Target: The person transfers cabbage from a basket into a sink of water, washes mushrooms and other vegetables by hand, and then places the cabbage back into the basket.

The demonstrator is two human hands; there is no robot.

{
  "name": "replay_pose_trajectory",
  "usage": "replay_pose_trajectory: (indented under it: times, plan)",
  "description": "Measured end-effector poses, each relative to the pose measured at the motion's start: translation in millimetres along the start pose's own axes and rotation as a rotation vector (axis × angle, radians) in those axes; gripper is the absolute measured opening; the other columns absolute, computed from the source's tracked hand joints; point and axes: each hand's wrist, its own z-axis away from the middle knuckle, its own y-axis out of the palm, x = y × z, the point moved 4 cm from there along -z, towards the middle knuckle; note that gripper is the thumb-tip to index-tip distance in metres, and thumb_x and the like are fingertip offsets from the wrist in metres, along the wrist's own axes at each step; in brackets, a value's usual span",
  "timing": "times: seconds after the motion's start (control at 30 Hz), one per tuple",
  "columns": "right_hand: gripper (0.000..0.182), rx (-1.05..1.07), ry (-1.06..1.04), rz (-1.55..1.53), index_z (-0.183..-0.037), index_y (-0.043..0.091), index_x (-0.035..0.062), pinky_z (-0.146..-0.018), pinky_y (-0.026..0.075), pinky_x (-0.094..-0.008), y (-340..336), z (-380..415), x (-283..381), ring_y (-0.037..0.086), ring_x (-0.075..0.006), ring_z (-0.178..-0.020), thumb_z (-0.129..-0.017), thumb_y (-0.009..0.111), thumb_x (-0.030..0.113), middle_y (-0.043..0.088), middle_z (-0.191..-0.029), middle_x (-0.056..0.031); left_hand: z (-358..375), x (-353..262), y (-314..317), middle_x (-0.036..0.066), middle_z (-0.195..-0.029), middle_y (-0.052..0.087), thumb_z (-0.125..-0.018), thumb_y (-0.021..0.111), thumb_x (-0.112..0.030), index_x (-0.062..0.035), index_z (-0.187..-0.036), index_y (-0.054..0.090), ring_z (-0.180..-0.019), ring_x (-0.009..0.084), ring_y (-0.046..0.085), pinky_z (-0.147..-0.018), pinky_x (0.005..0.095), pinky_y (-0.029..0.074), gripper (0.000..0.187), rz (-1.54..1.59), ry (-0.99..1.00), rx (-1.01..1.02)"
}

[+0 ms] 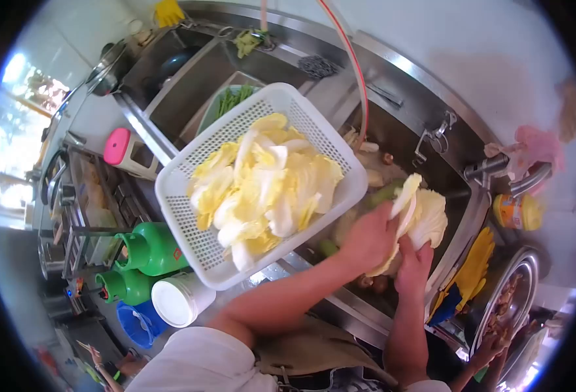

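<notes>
Over the right-hand sink basin, my left hand is closed on pale leaves at the left side of a napa cabbage. My right hand grips the same cabbage from below, thumb and fingers against its white and yellow leaves. Left of my hands, a white perforated basket sits across the sink edge, heaped with loose napa cabbage leaves. In the basin below, partly hidden by my hands, lie mushrooms and a green vegetable.
A red-striped hose runs into the basin beside a faucet. Greens in a container stand behind the basket. Yellow gloves hang at right, near a metal bowl and another person's hands. Green gas cylinders stand left.
</notes>
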Motion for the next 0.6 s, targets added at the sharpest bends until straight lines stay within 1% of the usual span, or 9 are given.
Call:
replay_pose_trajectory:
  times: [0.07, 0.13, 0.17, 0.2, 0.23, 0.3, 0.4, 0.5, 0.6]
  plan:
    - [0.032, 0.134, -0.085, 0.016, -0.118, 0.057, -0.0034, -0.085, 0.047, -0.029, 38.2, 9.2, 27.7, 0.059, -0.0135, -0.098, -0.088, 0.058, 0.008, 0.064, -0.108, -0.0083, 12.7, -12.6, -51.3, 0.026, -0.099, 0.062, -0.094, 0.044, -0.024, -0.0028, -0.111, 0.053, -0.095, 0.0438, 0.058, -0.08, 0.0495, 0.046, 0.028, 0.021, 0.153, -0.09]
    - [0.033, 0.295, -0.158, -0.116, -0.119, 0.058, -0.0023, -0.084, 0.047, -0.0288, 91.5, 5.8, 33.0, 0.059, -0.0125, -0.097, -0.089, 0.061, 0.013, 0.065, -0.108, -0.0069, 33.3, -47.5, -119.5, 0.026, -0.099, 0.061, -0.094, 0.043, -0.023, -0.0029, -0.113, 0.053, -0.096, 0.045, 0.057, -0.08, 0.0508, 0.046, 0.03, -0.243, 0.272, -0.202]
    - [0.033, 0.362, -0.086, -0.085, -0.117, 0.059, -0.0012, -0.081, 0.048, -0.0284, 116.1, 4.5, 38.8, 0.06, -0.0116, -0.094, -0.09, 0.064, 0.017, 0.065, -0.105, -0.0047, 28.3, -34.8, -147.8, 0.026, -0.099, 0.061, -0.093, 0.044, -0.022, -0.0023, -0.114, 0.054, -0.097, 0.0444, 0.057, -0.083, 0.0502, 0.045, 0.031, -0.185, 0.327, -0.164]
    - [0.03, 0.437, -0.041, -0.153, -0.113, 0.06, -0.0002, -0.078, 0.048, -0.0285, 141.4, -2.3, 33.4, 0.059, -0.0112, -0.092, -0.09, 0.063, 0.02, 0.065, -0.102, -0.0035, 17.8, -14.8, -175.1, 0.026, -0.098, 0.062, -0.093, 0.044, -0.023, -0.0009, -0.111, 0.056, -0.096, 0.0438, 0.057, -0.084, 0.0487, 0.044, 0.031, -0.677, 0.561, -0.313]
    - [0.028, 0.514, 0.007, -0.222, -0.109, 0.062, 0.0008, -0.075, 0.048, -0.0285, 164.0, -11.4, 25.3, 0.059, -0.0107, -0.089, -0.091, 0.063, 0.023, 0.065, -0.098, -0.0024, 15.5, -29.5, -202.1, 0.027, -0.098, 0.062, -0.093, 0.045, -0.025, 0.0002, -0.109, 0.057, -0.095, 0.0437, 0.058, -0.084, 0.0481, 0.045, 0.033, -0.421, 0.187, -0.229]
    - [0.032, 0.628, 0.189, -0.046, -0.1, 0.061, -0.0019, -0.069, 0.047, -0.0309, 191.7, -27.5, 19.9, 0.061, -0.0152, -0.079, -0.091, 0.062, 0.029, 0.066, -0.09, -0.008, 4.4, -36.7, -240.4, 0.021, -0.102, 0.065, -0.091, 0.049, -0.03, -0.0005, -0.108, 0.06, -0.095, 0.0368, 0.061, -0.084, 0.044, 0.045, 0.036, -0.606, -0.035, -0.278]
    - [0.036, 0.677, -0.317, 0.536, -0.109, 0.06, -0.0026, -0.073, 0.047, -0.0258, 198.0, -55.3, 14.4, 0.06, -0.0131, -0.08, -0.091, 0.061, 0.029, 0.066, -0.09, -0.0085, -1.1, -5.7, -270.7, 0.023, -0.111, 0.063, -0.091, 0.049, -0.035, -0.0003, -0.115, 0.06, -0.105, 0.0379, 0.059, -0.091, 0.0421, 0.044, 0.043, -0.71, -0.041, -0.218]
    - [0.03, 0.561, -0.288, 0.611, -0.103, 0.063, -0.0029, -0.073, 0.048, -0.0259, 175.5, -64.9, 3.1, 0.06, -0.0137, -0.078, -0.091, 0.061, 0.024, 0.065, -0.086, -0.0099, 14.0, 25.1, -274.4, 0.024, -0.118, 0.06, -0.091, 0.05, -0.035, 0.0007, -0.121, 0.058, -0.113, 0.0378, 0.055, -0.097, 0.0404, 0.042, 0.047, -0.796, -0.058, -0.293]
    - [0.018, 0.498, -0.341, 0.478, -0.092, 0.065, 0.0013, -0.069, 0.05, -0.0358, 162.2, -63.5, -29.8, 0.064, -0.0289, -0.079, -0.087, 0.06, 0.018, 0.064, -0.086, -0.0166, 35.5, 37.0, -264.8, 0.025, -0.121, 0.058, -0.09, 0.056, -0.027, 0.0011, -0.121, 0.058, -0.114, 0.0392, 0.053, -0.098, 0.0415, 0.041, 0.042, -0.745, 0.034, -0.336]
